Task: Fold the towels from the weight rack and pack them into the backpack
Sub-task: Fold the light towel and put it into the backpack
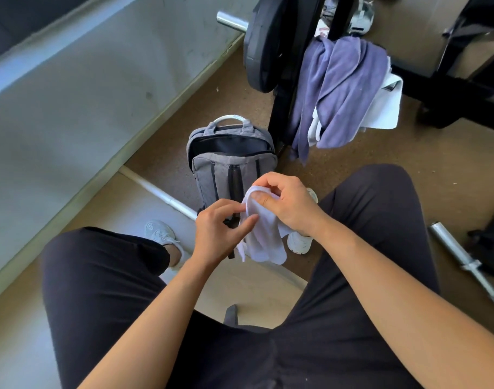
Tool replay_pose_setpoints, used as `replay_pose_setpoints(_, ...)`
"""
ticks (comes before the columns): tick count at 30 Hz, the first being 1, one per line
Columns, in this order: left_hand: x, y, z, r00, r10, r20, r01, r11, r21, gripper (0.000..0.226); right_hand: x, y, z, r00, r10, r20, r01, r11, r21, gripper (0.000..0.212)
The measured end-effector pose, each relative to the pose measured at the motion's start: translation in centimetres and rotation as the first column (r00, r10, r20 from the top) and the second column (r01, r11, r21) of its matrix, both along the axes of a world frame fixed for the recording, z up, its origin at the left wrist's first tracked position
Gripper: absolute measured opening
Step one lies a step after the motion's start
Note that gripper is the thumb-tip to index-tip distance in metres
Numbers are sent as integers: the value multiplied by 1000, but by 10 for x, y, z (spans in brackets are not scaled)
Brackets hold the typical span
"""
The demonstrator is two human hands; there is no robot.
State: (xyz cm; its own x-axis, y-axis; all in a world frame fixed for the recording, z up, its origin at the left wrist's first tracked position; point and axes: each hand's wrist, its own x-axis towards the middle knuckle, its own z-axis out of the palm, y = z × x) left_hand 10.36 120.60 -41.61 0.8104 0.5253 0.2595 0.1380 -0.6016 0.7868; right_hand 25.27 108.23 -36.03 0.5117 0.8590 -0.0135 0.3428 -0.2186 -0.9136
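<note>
A small white towel [264, 237] hangs between my hands, over my knees. My right hand [287, 203] grips its top edge, the thumb tucked under the cloth. My left hand [222, 227] pinches the towel's left side with thumb and fingers. Just beyond them stands a grey backpack [229, 167] on the floor, its main compartment unzipped and dark inside. On the black weight rack [279, 113] behind it hang a purple towel [341, 88] and a white towel [387, 108], partly under the purple one.
A black weight plate [264, 43] sits on a barbell sleeve at the rack. A silver bar [167, 197] lies on the floor left of the backpack; another bar [464, 256] lies at the right. A grey mat covers the left side.
</note>
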Motion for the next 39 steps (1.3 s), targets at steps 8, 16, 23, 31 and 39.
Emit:
replay_pose_setpoints(8, 5, 9, -19, 955, -179, -236, 172, 984, -52, 45, 14, -7, 2, 995, 92, -36, -90, 995, 38, 10)
replay_pose_setpoints(16, 1, 24, -31, 895, -133, -425, 162, 986, 34, 44, 31, -12, -11, 1000, -18, -10, 18, 1000, 1, 15)
replay_pose_setpoints(23, -10, 44, -36, 800, 4, -599, 84, 989, 119, 37, 41, -10, -13, 938, -345, 24, 342, 935, 91, 13)
replay_pose_setpoints(31, -33, 63, -25, 828, 58, -558, -38, 998, 46, 25, 52, -8, -24, 773, -635, -10, 634, 771, 66, 15)
replay_pose_setpoints(39, -55, 105, 21, 867, 164, -471, -193, 981, -13, 19, 68, -5, -36, 859, -511, -28, 498, 848, -180, 15)
